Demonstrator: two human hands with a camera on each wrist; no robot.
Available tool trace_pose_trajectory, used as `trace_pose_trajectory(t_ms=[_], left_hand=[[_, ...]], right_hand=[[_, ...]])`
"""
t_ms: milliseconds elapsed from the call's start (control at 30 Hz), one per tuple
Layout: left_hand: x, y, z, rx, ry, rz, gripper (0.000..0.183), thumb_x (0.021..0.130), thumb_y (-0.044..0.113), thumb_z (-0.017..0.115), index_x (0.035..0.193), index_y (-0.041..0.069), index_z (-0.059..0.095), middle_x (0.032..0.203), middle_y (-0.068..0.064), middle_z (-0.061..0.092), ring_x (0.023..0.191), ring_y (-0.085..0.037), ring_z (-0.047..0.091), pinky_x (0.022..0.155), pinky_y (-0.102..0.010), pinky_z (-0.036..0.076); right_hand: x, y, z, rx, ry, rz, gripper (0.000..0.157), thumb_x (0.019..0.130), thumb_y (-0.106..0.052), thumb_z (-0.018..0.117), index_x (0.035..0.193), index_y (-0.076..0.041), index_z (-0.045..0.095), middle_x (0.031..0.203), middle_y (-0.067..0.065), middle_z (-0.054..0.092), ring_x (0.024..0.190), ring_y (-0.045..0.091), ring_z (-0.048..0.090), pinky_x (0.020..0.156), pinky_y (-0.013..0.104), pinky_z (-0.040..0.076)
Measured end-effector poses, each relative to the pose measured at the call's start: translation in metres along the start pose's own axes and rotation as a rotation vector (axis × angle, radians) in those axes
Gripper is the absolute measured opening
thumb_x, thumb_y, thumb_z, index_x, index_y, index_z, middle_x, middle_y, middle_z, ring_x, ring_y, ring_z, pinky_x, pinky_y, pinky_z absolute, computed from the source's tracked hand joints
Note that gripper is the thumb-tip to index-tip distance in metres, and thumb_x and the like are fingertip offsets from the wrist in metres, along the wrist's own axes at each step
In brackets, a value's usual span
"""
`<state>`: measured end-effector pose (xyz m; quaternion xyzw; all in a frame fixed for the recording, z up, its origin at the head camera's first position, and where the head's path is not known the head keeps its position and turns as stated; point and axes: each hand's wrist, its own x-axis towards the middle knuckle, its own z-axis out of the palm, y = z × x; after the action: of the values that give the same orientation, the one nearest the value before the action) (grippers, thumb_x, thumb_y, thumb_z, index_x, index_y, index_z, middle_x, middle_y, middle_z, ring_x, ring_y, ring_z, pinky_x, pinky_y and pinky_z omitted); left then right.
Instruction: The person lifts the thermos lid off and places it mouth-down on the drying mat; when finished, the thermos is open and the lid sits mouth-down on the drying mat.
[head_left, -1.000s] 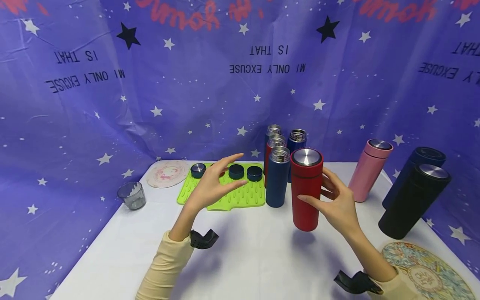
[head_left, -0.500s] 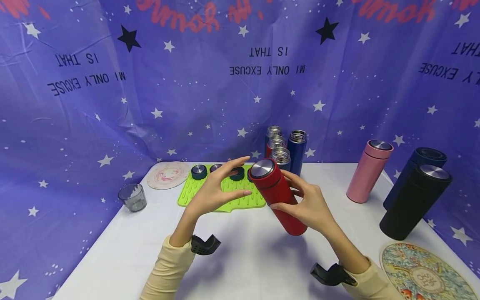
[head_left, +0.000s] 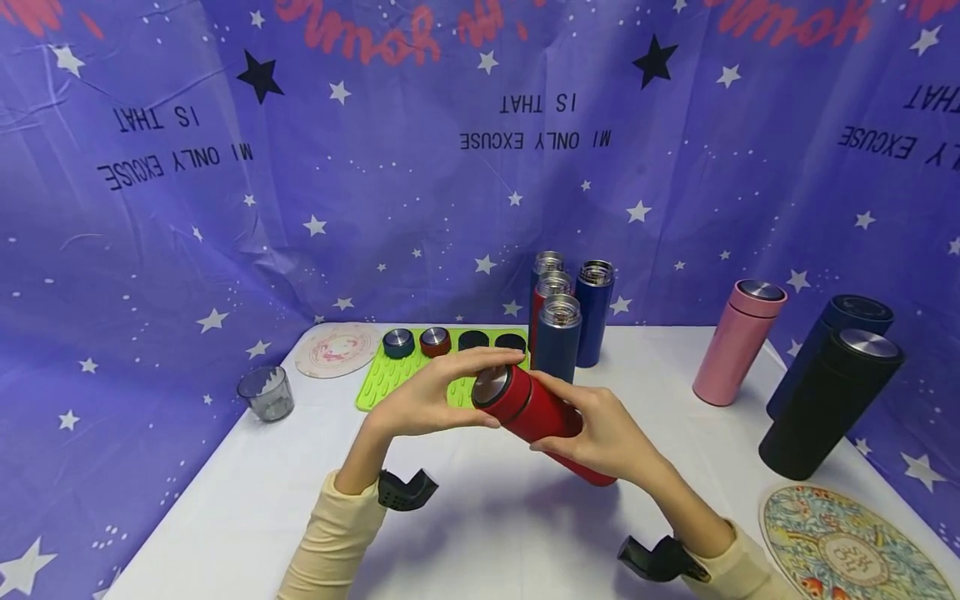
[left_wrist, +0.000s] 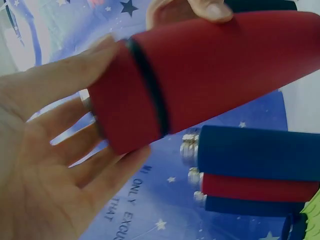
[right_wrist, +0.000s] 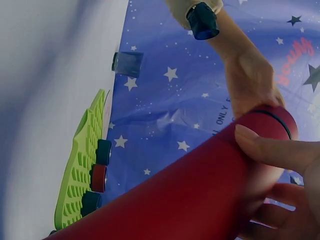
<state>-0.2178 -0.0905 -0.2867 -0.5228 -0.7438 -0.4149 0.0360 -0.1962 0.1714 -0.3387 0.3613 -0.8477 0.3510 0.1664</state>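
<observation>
Over the table my right hand (head_left: 603,429) holds a red thermos (head_left: 551,410) around its body, thumb in front. The thermos leans left, its steel-topped red lid (head_left: 491,387) towards my left hand (head_left: 420,396). That hand grips the lid, with the thumb on one side and the fingers on the other, as the left wrist view shows. A dark ring separates lid and body. Just behind stand several lidless thermoses, a blue one (head_left: 558,337) in front. On a green mat (head_left: 375,387) at the left sit a blue lid (head_left: 398,343), a red lid (head_left: 435,341) and dark lids (head_left: 473,341).
To the right stand a lidded pink thermos (head_left: 738,346), a dark blue one (head_left: 855,312) and a black one (head_left: 828,408). A patterned round mat (head_left: 855,550) lies front right. A clear glass (head_left: 267,393) and a pale round mat (head_left: 336,350) are at the left.
The red thermos has moved left in my right hand and tipped, lid towards the left hand. The left hand's open fingers have closed on the lid.
</observation>
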Motion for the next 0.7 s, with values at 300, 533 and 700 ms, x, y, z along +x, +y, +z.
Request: trace_pose_trajectory(t_ms=[300,533,700], left_hand=[[-0.004,-0.02,0.001,0.069,-0.037,0.014,0.068,0.073,0.016,0.087,0.133,0.015,0.055,0.13,0.006,0.056,0.118,-0.012,0.051,0.09,-0.033,0.052],[-0.006,-0.014,-0.001,0.074,0.01,0.056,0.065,0.075,0.013,0.084,0.133,0.011,0.055,0.13,-0.002,0.054,0.118,-0.017,0.05,0.084,-0.032,0.055],[-0.006,0.0,-0.003,0.04,0.034,0.069,0.064,0.072,0.004,0.084,0.129,0.002,0.055,0.128,-0.011,0.055,0.117,-0.023,0.052,0.082,-0.035,0.056]], right_hand=[[0.0,0.003,-0.004,0.025,-0.105,0.011,0.079,0.07,-0.027,0.088,0.138,-0.009,0.053,0.108,0.003,0.069,0.09,0.011,0.067,0.076,0.03,0.057],[0.002,0.008,-0.003,0.19,-0.106,0.058,0.077,0.072,-0.035,0.086,0.139,-0.019,0.051,0.121,-0.002,0.064,0.105,0.015,0.063,0.086,0.035,0.054],[0.003,0.012,-0.004,0.32,-0.127,0.109,0.078,0.07,-0.029,0.088,0.139,-0.023,0.051,0.122,-0.003,0.063,0.108,0.015,0.062,0.086,0.034,0.054]])
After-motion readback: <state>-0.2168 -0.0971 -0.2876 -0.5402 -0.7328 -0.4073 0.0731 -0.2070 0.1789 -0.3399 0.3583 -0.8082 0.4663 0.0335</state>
